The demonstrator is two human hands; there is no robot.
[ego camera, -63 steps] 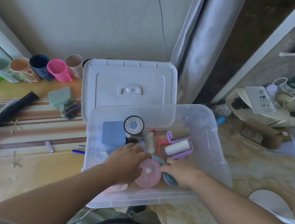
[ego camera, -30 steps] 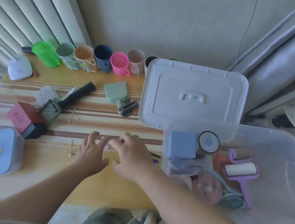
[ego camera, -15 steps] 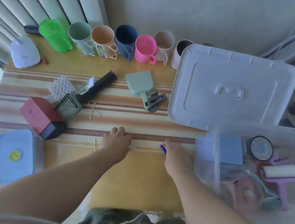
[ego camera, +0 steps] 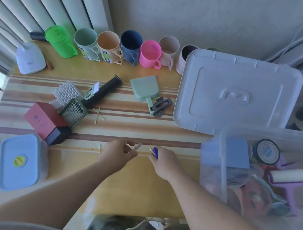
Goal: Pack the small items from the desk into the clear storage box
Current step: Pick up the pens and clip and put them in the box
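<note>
My left hand (ego camera: 116,154) pinches a small pale stick-like piece (ego camera: 136,148); my right hand (ego camera: 165,162) grasps a small blue pen-like item (ego camera: 155,152), both above the striped wooden desk (ego camera: 125,128), beside the clear plastic storage box (ego camera: 218,163).

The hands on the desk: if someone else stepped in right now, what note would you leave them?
Left hand pinches a small pale clip-like item above the desk. Right hand grips a small blue item; what it is cannot be told.
The clear storage box, at the right with its lid off beside it, already holds a lint roller, a blue block and a round tin.
Left: drop both items in, then gather the cotton swabs, hair claw and the other small items.
</note>
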